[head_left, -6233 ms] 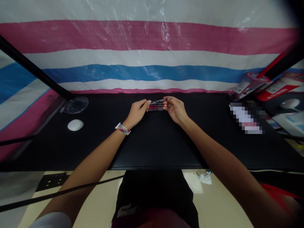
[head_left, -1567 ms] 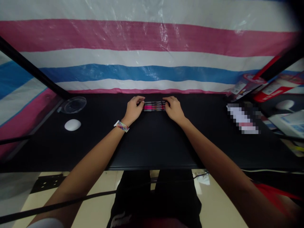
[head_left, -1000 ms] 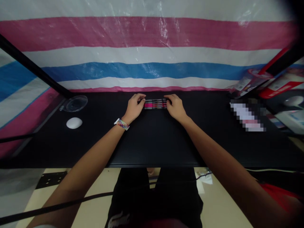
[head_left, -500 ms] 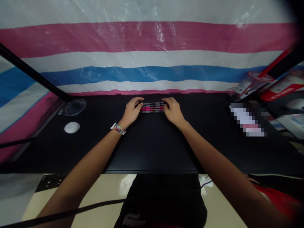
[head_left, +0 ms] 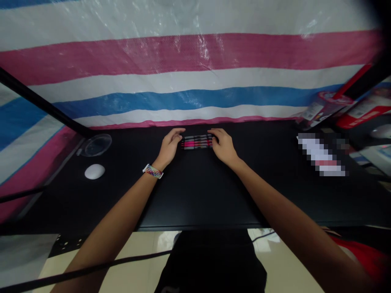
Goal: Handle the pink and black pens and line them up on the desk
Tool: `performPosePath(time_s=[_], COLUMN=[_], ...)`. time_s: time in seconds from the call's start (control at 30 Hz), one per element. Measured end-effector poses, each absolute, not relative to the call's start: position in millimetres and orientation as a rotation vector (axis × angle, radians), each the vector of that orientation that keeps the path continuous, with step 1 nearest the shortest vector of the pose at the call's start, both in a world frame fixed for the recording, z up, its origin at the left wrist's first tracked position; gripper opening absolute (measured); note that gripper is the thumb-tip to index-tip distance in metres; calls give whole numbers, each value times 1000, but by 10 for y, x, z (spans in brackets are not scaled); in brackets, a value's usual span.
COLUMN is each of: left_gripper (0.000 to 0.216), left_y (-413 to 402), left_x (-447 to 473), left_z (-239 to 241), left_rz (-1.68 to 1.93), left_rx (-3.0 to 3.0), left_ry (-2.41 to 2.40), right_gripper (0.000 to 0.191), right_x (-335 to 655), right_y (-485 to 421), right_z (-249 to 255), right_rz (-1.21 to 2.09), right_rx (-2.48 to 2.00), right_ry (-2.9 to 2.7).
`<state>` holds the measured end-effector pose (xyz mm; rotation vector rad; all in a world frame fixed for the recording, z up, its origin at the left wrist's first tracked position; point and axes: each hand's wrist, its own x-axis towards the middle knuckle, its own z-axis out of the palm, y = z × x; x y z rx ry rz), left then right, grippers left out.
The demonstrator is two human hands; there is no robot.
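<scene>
Several pens [head_left: 197,142], pink and dark grey, lie side by side in a row on the black table [head_left: 195,191], near its far edge. My left hand [head_left: 170,145] rests at the row's left end with its fingers curled against the pen tips. My right hand [head_left: 222,145] rests at the right end, fingers curled against the other tips. Both hands press the row from its two ends. A multicoloured band is on my left wrist.
A clear round lid [head_left: 97,144] and a white oval mouse [head_left: 94,171] sit at the table's far left. Red and white boxes [head_left: 351,110] and other items crowd the right side. A striped tarp [head_left: 189,73] hangs behind the table.
The pens, held up between both hands about six seconds ago, now lie flat on the table. Over the last second the hands stay at the row's ends; only the view has shifted.
</scene>
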<state>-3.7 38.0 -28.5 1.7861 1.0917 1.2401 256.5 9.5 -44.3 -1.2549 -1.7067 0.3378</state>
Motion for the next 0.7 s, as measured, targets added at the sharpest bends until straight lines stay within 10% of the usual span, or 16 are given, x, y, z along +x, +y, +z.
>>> performPosePath(time_s=[0.7], left_gripper=[32], left_y=[374], left_x=[82], left_z=[-344], left_rz=[1289], left_rx=[1480], left_ry=[881], right_gripper=[51], right_x=[2458], right_y=[75], right_z=[-467], right_rz=[390], right_rx=[-1230], right_ry=[-1702])
